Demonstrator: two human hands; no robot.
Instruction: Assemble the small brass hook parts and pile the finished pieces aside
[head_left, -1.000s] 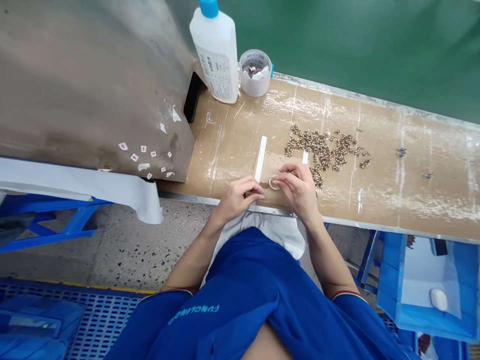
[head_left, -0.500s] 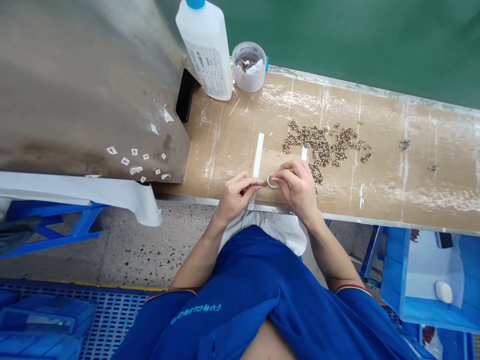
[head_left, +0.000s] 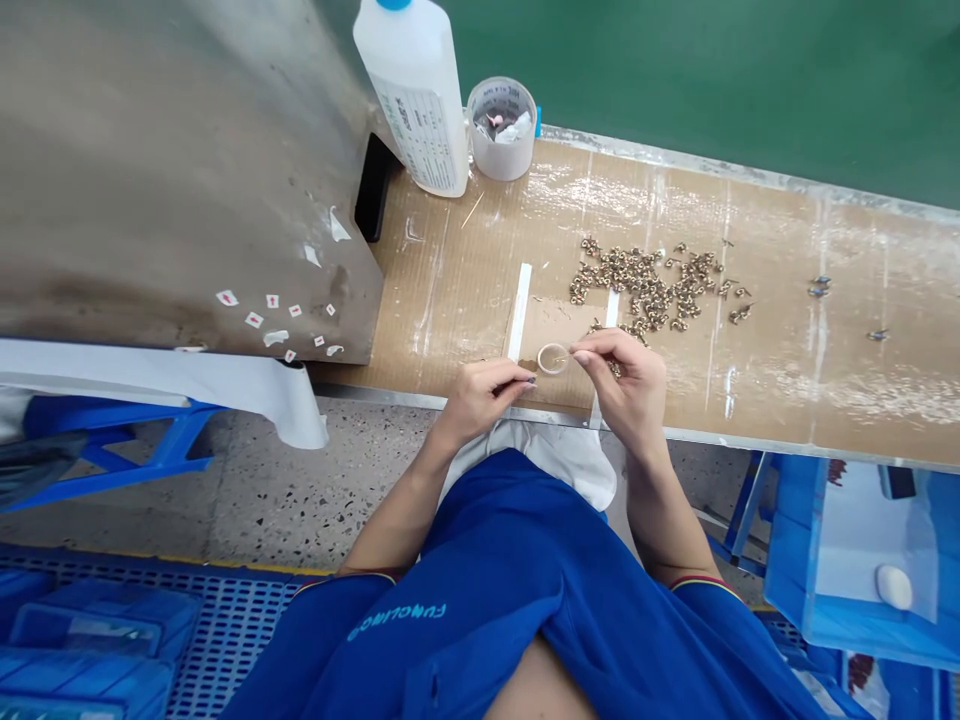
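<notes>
The top edge crops the blue cap (head_left: 394, 4) of the white bottle (head_left: 411, 55). The dark speck (head_left: 532, 380) in the left hand (head_left: 484, 395) is too small to identify, as is the thin item (head_left: 562, 358) the right hand (head_left: 626, 378) pinches. That hand hides part of 1 white strip (head_left: 613, 306).

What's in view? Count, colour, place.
Cardboard worktop: 1, brown, centre
Flat surface: 1, green, beyond
Metal panel: 1, grey, left
Tiny stickers: about 7, white/red, on panel
Rectangular object: 1, black, panel's edge
Paper sheet: 1, white, lower left
Plastic bottle: 1, white, worktop corner
Round cup: 1, white, beside bottle
Thin stick: 1, tan, near cup
Looped metal pieces: many, bronze, worktop
Small bits: about 3, bluish, worktop right
Straight strips: 2, white, near hands
Ring or dish: 1, white, between hands
Plastic crates: several, blue, lower corners
Shirt: 1, blue, bottom
Left hand: 1, bare, left
Right hand: 1, bare, right
</notes>
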